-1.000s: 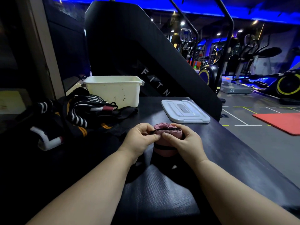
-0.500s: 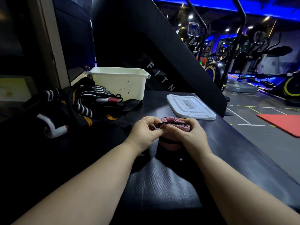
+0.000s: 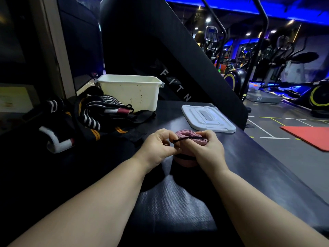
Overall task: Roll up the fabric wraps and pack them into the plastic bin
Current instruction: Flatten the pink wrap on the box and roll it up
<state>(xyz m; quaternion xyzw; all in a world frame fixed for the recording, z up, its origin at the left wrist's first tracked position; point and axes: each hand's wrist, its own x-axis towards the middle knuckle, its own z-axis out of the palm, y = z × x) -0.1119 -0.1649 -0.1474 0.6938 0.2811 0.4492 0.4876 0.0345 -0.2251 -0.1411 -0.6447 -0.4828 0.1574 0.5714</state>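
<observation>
— Blue lights glow over a dark gym with big machines (image 3: 284,59) and a red mat (image 3: 309,138) on the floor; what is up close?
— A black table (image 3: 267,168); two bare arms reach over it; the hands meet near the middle.
— What do the hands hold?
— A pink wrap (image 3: 189,134), rolled up fat; the right hand (image 3: 209,148) curls its fingers round the roll and grips it; the left hand (image 3: 157,147) pinches the end of a thin black strap (image 3: 185,138) that runs across the top of the roll.
— Is the roll on the table?
— Its bottom sits low between the hands; I cannot tell if it touches the table.
— Where is the plastic bin (image 3: 131,94)?
— At the back of the table, to the left, well apart from the hands; it is white and open on top; I cannot see inside it.
— And the lid (image 3: 208,118)?
— It lies flat on the table, to the right of the bin, just past the hands.
— Any more wraps?
— Yes; a messy pile of wraps (image 3: 92,115), black with white and orange stripes, lies left of the hands, close in front of the bin.
</observation>
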